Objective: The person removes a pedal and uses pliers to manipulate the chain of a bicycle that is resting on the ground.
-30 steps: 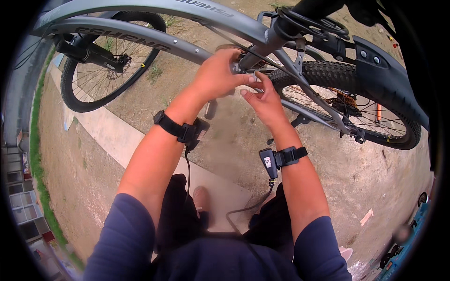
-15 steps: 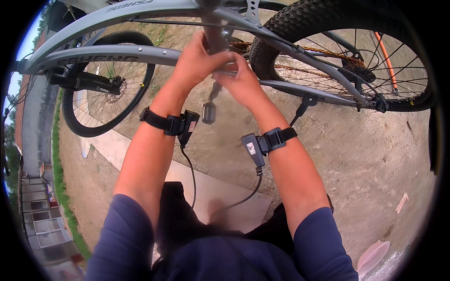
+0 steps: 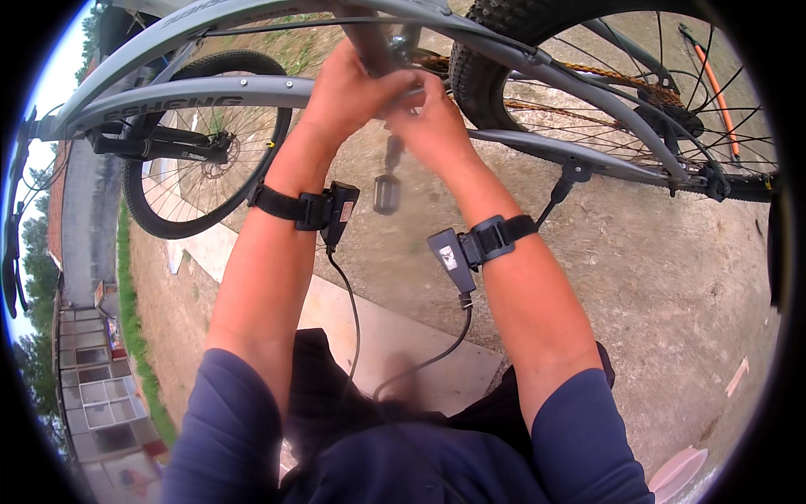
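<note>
Grey metal tubing of a bicycle frame [image 3: 252,91] is arching across the top of the view, standing on bare concrete ground [image 3: 655,277]. The knobby rear wheel [image 3: 604,76] is sitting at upper right, with a rusty chain [image 3: 546,105] running along it, and the front wheel [image 3: 197,181] is showing at left behind the frame. Two bare forearms in rolled dark blue sleeves are reaching up from the lower edge and meeting at the frame's upright tube [image 3: 369,42], near the top centre. The left hand [image 3: 348,88] is wrapping its fingers around that tube from the left, closed on it. The right hand [image 3: 432,122] is pressing in just beside it from the right, fingers curled against the same spot; whether it is truly gripping the tube or only resting there cannot be told. Each wrist is wearing a black strap carrying a small device, the left device [image 3: 336,210] and the right device [image 3: 457,252], each with a thin cable trailing down. A black pedal [image 3: 386,193] is hanging just below the hands, between the wrists.
</note>
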Demonstrator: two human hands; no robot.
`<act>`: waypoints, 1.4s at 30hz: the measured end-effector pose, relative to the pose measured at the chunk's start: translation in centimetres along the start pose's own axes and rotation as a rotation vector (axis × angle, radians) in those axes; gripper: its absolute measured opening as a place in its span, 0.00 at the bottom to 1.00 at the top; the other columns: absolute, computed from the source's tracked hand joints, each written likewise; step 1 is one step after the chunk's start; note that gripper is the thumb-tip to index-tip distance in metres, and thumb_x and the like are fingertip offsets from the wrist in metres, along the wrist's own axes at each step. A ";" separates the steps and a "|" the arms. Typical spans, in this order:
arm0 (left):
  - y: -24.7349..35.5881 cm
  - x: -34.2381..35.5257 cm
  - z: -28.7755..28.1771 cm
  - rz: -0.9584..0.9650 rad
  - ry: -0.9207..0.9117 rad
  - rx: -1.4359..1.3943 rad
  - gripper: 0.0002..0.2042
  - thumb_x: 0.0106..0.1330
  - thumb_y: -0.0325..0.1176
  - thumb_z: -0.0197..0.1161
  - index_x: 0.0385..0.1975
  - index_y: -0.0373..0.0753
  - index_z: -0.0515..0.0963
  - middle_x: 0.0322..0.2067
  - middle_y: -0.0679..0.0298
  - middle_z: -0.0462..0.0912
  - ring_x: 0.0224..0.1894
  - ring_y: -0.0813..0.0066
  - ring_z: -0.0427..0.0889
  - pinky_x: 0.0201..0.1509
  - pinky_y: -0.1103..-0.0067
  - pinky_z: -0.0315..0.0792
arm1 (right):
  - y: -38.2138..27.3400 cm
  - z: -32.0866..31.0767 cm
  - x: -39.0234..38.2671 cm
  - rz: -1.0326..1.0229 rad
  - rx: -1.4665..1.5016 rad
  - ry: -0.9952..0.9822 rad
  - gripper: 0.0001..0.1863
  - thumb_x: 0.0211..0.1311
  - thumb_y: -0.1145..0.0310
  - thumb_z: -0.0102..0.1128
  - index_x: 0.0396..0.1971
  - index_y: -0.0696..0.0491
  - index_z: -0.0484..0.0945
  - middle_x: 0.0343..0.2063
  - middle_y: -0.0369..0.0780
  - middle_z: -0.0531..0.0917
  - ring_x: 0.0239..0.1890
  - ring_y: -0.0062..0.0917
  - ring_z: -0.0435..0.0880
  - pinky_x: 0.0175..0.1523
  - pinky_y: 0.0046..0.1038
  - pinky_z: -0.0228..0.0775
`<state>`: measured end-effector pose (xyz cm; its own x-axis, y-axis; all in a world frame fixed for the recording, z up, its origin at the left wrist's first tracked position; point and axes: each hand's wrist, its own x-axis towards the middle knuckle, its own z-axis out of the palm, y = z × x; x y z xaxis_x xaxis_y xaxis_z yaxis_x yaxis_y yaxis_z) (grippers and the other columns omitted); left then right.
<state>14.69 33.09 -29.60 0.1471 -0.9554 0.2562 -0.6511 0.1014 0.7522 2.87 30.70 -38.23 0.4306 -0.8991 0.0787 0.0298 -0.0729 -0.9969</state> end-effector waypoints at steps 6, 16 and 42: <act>-0.3 0.3 0.4 -0.030 0.011 -0.141 0.27 0.57 0.23 0.71 0.59 0.32 0.71 0.46 0.65 0.80 0.45 0.80 0.78 0.49 0.80 0.75 | 0.9 0.3 0.5 -0.012 0.005 0.000 0.36 0.53 0.58 0.69 0.59 0.55 0.66 0.37 0.41 0.83 0.40 0.34 0.83 0.46 0.36 0.75; -1.0 0.5 1.3 0.008 0.085 -0.190 0.21 0.57 0.21 0.69 0.51 0.33 0.73 0.47 0.67 0.77 0.47 0.81 0.76 0.50 0.80 0.73 | 1.0 0.4 0.6 0.090 0.034 0.044 0.37 0.57 0.57 0.67 0.61 0.59 0.62 0.40 0.41 0.85 0.41 0.30 0.86 0.46 0.30 0.76; -0.7 0.5 1.8 0.057 0.136 -0.089 0.16 0.58 0.23 0.67 0.46 0.32 0.75 0.39 0.68 0.79 0.39 0.81 0.77 0.42 0.81 0.74 | 0.6 1.2 0.9 0.326 1.129 -0.109 0.22 0.65 0.64 0.60 0.56 0.50 0.68 0.32 0.32 0.80 0.28 0.14 0.77 0.29 0.16 0.66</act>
<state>13.88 32.02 -31.06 0.2153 -0.9018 0.3748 -0.5934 0.1840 0.7836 4.39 30.33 -38.78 0.6390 -0.7587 -0.1269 0.6614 0.6261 -0.4129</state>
